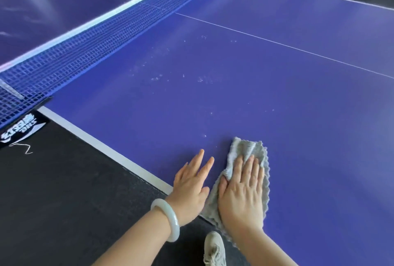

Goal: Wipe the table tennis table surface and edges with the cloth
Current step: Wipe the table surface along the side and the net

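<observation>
table: blue table tennis table (277,95), seen from its long side, close to the net.
cloth: grey fluffy cloth (248,148) with a scalloped hem, lying on the blue surface near the side edge. its far end is bunched in folds, and its near end reaches over the table's rim by the right wrist.
right hand: right hand (242,191) lies palm down on the cloth, fingers straight and close together, pressing it to the surface. nothing is curled round it.
left hand: left hand (190,184) lies palm down on bare blue surface just left of the cloth, fingers straight and a little spread, holding nothing. cannot tell whether its thumb side touches the cloth.
bangle: pale smooth bangle (168,218) on the left wrist, out past the table's edge.
specks: whitish specks (157,78) and faint smears scattered over the surface between the hands and the net, well beyond the cloth.
white border stripe: white border stripe (102,144) runs along the side edge and goes under the heel of the left hand.
centre line: thin white centre line (277,41) crosses the surface farther out.
net: blue net (85,48) with a white top band, stretched across at the left.
black tag: black tag (19,129) with white print at the net's end, outside the table. a pale string (23,148) dangles below it.
floor: dark floor (53,191) beside the table.
shoe: one light lace-up shoe (214,248) on the floor between the forearms.
</observation>
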Available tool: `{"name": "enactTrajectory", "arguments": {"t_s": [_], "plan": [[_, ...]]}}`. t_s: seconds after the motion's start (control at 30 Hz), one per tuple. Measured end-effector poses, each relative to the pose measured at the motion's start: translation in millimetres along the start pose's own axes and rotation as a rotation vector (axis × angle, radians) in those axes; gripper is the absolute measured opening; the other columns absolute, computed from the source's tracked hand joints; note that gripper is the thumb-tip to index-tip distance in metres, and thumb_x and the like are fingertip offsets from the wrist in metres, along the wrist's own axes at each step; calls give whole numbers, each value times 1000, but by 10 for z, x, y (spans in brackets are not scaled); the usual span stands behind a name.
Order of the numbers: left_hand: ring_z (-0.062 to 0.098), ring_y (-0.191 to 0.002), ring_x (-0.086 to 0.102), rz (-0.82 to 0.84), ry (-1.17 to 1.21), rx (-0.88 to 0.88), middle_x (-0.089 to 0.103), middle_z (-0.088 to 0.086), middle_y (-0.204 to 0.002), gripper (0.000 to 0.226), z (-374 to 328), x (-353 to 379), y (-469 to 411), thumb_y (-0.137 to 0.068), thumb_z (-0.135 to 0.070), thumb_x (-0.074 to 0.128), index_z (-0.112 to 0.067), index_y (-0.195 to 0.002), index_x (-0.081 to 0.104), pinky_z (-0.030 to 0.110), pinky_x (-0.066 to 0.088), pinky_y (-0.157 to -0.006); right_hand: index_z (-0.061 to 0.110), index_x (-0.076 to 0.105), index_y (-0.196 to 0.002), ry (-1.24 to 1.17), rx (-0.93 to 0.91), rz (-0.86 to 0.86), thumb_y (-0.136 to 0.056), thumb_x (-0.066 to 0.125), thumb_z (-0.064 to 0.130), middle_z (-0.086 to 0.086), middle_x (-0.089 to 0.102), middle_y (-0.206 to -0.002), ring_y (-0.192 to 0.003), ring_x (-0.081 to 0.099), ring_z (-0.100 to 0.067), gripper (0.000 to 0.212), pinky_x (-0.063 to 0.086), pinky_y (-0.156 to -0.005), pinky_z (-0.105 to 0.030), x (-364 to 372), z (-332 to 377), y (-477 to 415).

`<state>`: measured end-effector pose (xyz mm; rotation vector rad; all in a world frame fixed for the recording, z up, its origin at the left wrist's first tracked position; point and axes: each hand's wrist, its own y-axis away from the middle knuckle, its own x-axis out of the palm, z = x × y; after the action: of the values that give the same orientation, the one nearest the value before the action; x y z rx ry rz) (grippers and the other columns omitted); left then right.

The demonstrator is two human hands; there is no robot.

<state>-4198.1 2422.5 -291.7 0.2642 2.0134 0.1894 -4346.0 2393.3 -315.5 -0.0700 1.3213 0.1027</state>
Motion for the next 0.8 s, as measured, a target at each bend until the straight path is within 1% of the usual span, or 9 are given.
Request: {"name": "enactTrajectory", "arguments": {"t_s": [0.1,0.2,0.3,0.37,0.43,0.53,0.63,0.73,0.8], "plan": [[10,-142,-37,-133,-177,-93,-44,-10,-151,71,334,-93,4,-105,-29,30,-34,-146,-27,31,-22,-117,9,-20,-154,-8,-80,49,-92,-9,49,-15,-29,-160,-144,-37,-24,75,-34,-112,-35,93,351,-300],[20,-144,-35,-62,-288,-321,-51,-2,-145,73,634,-282,-237,-103,-51,22,-29,-138,-38,42,-15,-121,13,-20,-156,-35,-197,107,-94,-5,56,-9,-30,-161,-147,-33,-21,76,-27,-116,-34,53,305,-607],[22,-145,-32,2,-279,-389,-50,-4,-141,80,855,-446,-457,-99,-61,23,-31,-134,-41,46,-14,-120,18,-6,-160,0,-268,107,-100,15,55,-2,-16,-165,-152,-21,-15,73,-20,-121,-30,-72,-116,-1020],[20,-142,-36,37,-280,-400,-53,-5,-139,83,932,-453,-520,-97,-64,22,-32,-130,-46,47,-15,-119,17,4,-161,18,-143,80,-101,24,51,-4,-7,-167,-154,-12,-16,71,-11,-124,-33,-197,-439,-1277],[17,-137,-40,70,-279,-411,-55,-6,-137,80,951,-447,-545,-98,-62,20,-33,-128,-48,48,-16,-117,16,5,-161,9,30,78,-101,22,48,-6,-4,-168,-155,-10,-18,70,-7,-125,-36,-256,-556,-1373],[15,-134,-42,110,-232,-416,-55,-7,-135,71,935,-477,-555,-102,-52,17,-32,-131,-45,46,-19,-116,10,3,-160,8,111,37,-103,20,41,-17,0,-167,-155,-7,-29,67,-10,-124,-42,-125,-103,-1184],[11,-131,-42,121,-160,-412,-49,-9,-140,64,924,-543,-557,-105,-42,16,-28,-138,-38,44,-18,-117,12,15,-159,-27,-168,-8,-103,28,38,-22,4,-164,-153,0,-38,63,-7,-122,-45,141,693,-788],[10,-133,-41,107,-140,-423,-44,-9,-146,63,891,-567,-549,-106,-37,17,-24,-143,-33,42,-17,-117,22,4,-161,-54,-412,130,-102,15,48,-10,-15,-164,-152,-19,-30,65,-14,-123,-43,188,974,-659],[13,-140,-37,107,-151,-425,-41,-7,-151,63,884,-579,-543,-106,-34,18,-26,-148,-28,41,-17,-117,22,17,-160,-51,-515,74,-103,20,48,-7,2,-166,-155,-1,-27,63,-3,-126,-44,106,654,-794]]}}
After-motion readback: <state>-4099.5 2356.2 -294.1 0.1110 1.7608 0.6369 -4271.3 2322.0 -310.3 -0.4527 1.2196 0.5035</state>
